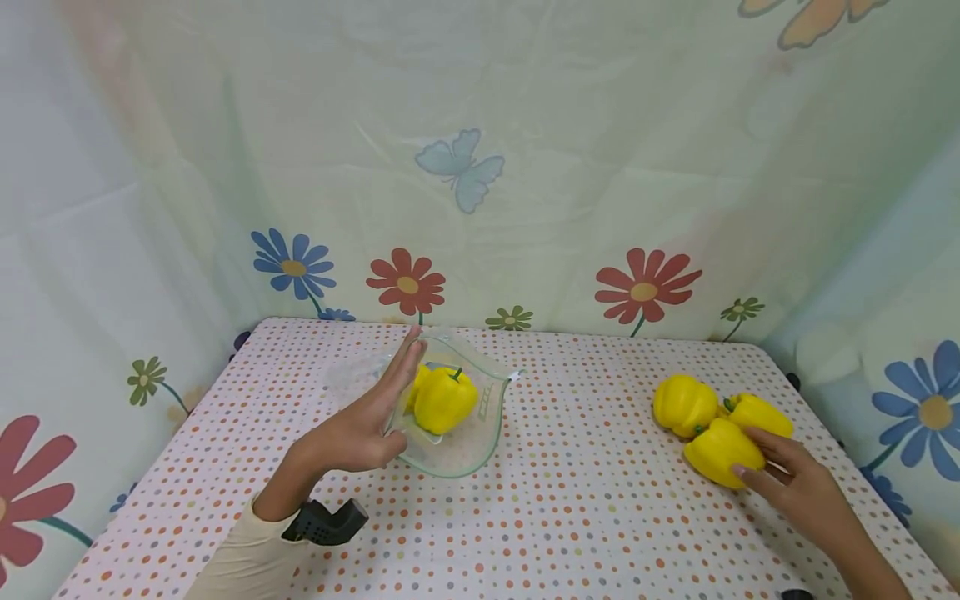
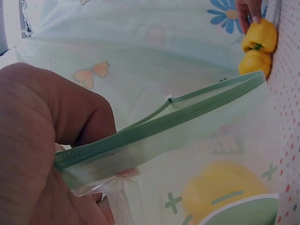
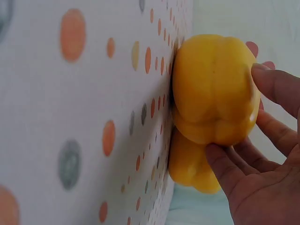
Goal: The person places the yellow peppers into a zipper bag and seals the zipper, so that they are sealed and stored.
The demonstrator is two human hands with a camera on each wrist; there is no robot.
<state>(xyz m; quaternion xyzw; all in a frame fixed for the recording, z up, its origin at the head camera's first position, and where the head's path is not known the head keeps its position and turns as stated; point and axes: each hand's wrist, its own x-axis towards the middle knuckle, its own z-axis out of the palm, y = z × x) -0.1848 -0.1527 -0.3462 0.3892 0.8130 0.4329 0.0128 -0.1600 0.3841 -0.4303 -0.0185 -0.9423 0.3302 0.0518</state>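
Note:
A clear zip bag [image 1: 472, 446] with a green zip rim [image 2: 140, 133] stands with its mouth spread, a yellow bell pepper [image 1: 446, 404] inside. My left hand [image 1: 363, 433] pinches the left side of its rim, the fingers reaching up along the outside. On the right, three yellow bell peppers lie close together on the table. My right hand [image 1: 802, 492] grips the nearest pepper [image 1: 722, 454], with thumb and fingers on opposite sides of it. Behind it are a left pepper [image 1: 682, 406] and a right pepper [image 1: 767, 415].
The table [image 1: 577, 517] has a white cover with coloured dots. A pale curtain [image 1: 540, 233] with flowers and butterflies rises along its back and sides. A black wrist camera [image 1: 326, 522] sits on my left wrist.

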